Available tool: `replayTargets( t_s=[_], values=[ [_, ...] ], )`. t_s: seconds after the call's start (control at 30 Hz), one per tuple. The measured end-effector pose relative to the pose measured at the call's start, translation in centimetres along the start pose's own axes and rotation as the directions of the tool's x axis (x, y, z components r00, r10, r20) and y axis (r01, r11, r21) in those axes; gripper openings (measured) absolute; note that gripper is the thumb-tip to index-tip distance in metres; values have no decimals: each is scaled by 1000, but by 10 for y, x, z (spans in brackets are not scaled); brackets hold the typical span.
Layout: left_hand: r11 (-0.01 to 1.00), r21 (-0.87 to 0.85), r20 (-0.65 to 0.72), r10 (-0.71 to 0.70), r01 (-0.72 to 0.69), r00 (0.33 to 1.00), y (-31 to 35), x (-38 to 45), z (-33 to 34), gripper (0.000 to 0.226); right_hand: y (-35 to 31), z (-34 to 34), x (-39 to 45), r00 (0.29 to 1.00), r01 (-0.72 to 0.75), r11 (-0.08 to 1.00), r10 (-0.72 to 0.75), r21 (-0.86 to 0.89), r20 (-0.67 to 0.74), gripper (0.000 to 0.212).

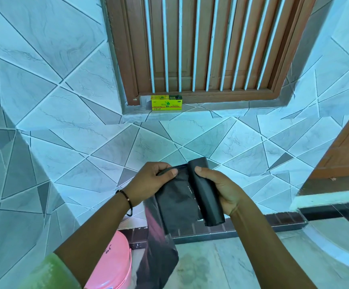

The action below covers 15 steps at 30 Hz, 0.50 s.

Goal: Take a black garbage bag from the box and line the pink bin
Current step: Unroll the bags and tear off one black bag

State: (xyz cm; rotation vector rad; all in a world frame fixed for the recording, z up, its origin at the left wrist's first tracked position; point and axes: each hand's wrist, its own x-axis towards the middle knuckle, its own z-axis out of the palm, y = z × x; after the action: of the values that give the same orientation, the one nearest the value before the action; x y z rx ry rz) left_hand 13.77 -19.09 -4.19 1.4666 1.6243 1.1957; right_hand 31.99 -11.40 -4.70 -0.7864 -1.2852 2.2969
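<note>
Between the two hands, one roll of black garbage bags point(207, 192) was held over the floor, with one bag point(175, 203) partly unrolled from it and hanging down toward the lower left. Left hand point(150, 182): thumb and curled fingers pinched the top edge of the loose bag. Right hand point(219, 188): fingers wrapped round the roll, thumb pressed on its front. One beaded bracelet point(126, 198) sat on the left wrist; a green sleeve point(50, 274) showed at the bottom edge. One pink bin point(113, 263) stood on the floor just beside the hanging bag end, lid closed. One yellow box point(166, 103) rested on the ledge below the barred window point(207, 44), well apart from the hands.
</note>
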Motion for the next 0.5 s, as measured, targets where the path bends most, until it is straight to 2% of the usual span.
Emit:
replayTargets(
  t_s=[0.1, 0.3, 0.5],
  values=[
    [1000, -30, 18, -1, 2, 1000, -2, -2, -2, 18, 0, -1, -4, 1000, 19, 1000, -19, 10, -10, 23],
    [998, 51, 34, 24, -25, 999, -3, -7, -7, 16, 4, 3, -6, 1000, -15, 1000, 15, 0, -12, 23],
    [988, 149, 20, 40, -42, 999, -1, -7, -10, 25, 3, 6, -6, 999, -5, 999, 4, -33, -37, 27]
  ],
)
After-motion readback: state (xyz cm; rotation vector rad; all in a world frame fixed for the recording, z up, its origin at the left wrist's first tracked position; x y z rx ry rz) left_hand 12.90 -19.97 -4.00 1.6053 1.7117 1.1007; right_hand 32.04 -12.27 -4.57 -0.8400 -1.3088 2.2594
